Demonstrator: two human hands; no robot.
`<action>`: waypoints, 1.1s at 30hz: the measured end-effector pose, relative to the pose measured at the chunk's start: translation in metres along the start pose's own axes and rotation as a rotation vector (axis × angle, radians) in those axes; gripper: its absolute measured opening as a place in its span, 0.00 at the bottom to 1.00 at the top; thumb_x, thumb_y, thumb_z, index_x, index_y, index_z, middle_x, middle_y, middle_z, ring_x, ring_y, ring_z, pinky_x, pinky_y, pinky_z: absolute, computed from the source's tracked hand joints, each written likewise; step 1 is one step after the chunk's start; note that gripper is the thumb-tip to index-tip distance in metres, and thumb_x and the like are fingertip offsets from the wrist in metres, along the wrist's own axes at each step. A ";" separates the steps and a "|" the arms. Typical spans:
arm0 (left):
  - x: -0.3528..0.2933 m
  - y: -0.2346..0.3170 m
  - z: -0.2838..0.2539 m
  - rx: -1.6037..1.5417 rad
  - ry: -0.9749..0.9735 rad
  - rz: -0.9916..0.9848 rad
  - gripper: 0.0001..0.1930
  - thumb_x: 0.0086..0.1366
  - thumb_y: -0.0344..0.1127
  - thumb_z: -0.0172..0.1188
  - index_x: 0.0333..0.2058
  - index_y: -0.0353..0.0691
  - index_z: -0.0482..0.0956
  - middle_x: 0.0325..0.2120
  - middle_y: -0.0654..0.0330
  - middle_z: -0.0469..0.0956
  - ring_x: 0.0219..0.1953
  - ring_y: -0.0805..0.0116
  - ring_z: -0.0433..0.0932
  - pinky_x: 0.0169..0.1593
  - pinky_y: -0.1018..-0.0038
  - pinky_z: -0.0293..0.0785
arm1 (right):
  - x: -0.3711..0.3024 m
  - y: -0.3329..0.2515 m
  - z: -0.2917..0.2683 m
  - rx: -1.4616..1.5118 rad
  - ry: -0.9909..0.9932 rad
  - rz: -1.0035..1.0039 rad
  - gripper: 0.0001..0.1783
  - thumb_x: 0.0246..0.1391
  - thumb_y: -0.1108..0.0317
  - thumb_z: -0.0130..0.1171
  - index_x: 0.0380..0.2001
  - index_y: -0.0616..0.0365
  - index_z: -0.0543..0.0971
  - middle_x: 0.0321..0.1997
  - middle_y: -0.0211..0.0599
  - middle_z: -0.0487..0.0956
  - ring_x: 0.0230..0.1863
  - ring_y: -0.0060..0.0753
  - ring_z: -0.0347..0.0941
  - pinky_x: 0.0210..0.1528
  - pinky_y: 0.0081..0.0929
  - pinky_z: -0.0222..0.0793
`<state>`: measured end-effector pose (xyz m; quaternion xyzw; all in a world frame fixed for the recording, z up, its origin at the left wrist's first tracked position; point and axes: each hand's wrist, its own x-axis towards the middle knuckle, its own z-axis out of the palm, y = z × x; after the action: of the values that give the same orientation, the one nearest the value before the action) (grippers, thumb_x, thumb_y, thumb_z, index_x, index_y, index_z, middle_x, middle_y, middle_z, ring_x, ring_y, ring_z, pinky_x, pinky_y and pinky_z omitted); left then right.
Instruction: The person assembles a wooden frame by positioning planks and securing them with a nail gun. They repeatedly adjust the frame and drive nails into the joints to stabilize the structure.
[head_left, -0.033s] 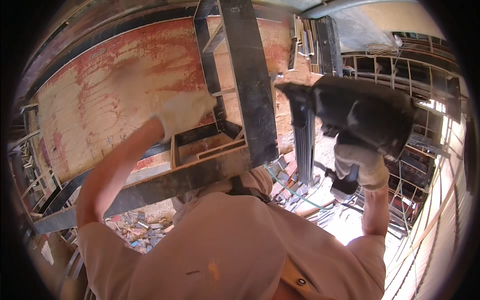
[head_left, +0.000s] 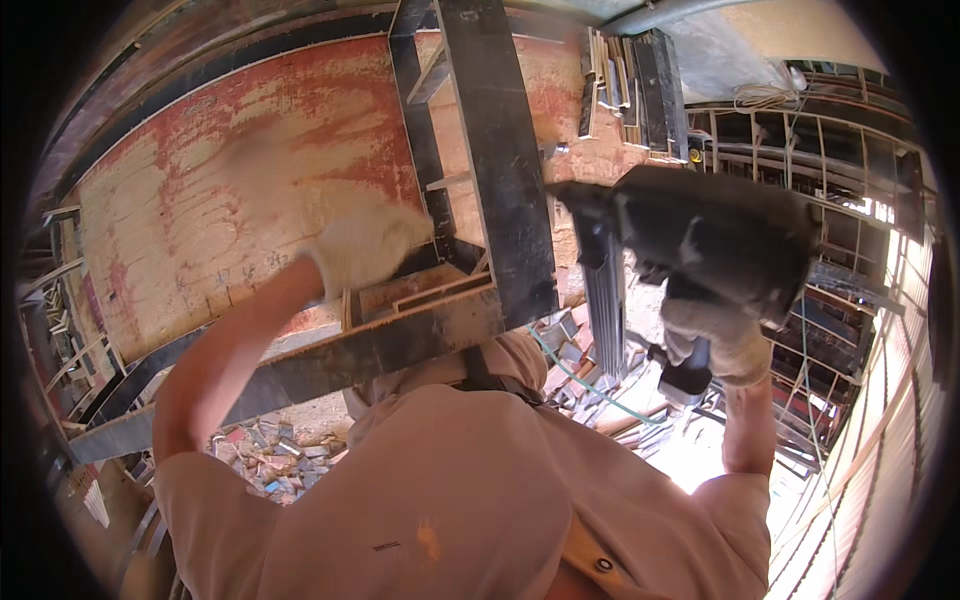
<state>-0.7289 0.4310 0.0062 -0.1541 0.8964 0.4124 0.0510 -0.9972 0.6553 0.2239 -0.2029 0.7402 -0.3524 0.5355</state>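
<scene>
My right hand [head_left: 712, 335], in a pale work glove, is closed round the handle of a black nail gun [head_left: 715, 225]. Its long ribbed magazine [head_left: 603, 310] hangs down beside the black-faced wooden frame [head_left: 500, 170]. The nail gun's nose points left, close to the upright board of the frame. My left hand [head_left: 372, 245], also gloved and smeared by motion, is left of the upright boards, above the near board [head_left: 380, 345]. Its fingers do not show clearly. Thin wooden strips [head_left: 440, 290] lie inside the frame's corner.
Behind the frame spreads a worn red and tan work surface [head_left: 250, 190]. Stacked boards and strips [head_left: 640, 95] stand at the far right end. Wood offcuts [head_left: 275, 455] litter the ground below, and a green hose [head_left: 590, 388] crosses there. Racks of timber [head_left: 840, 150] line the right side.
My left hand has come a little nearer to me, away from the small strip between the uprights. The nail gun has shifted slightly left and down with my right hand.
</scene>
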 end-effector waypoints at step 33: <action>-0.055 0.072 0.046 0.044 0.175 -0.311 0.25 0.72 0.53 0.51 0.34 0.37 0.85 0.33 0.42 0.82 0.39 0.41 0.81 0.44 0.50 0.74 | -0.054 0.083 0.002 -0.008 0.017 -0.057 0.17 0.51 0.79 0.67 0.45 0.63 0.80 0.28 0.32 0.79 0.19 0.20 0.70 0.19 0.21 0.63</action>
<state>-0.7017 0.5230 0.0401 -0.3253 0.8715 0.3648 0.0393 -0.9707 0.7470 0.1974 -0.2230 0.7401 -0.3665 0.5179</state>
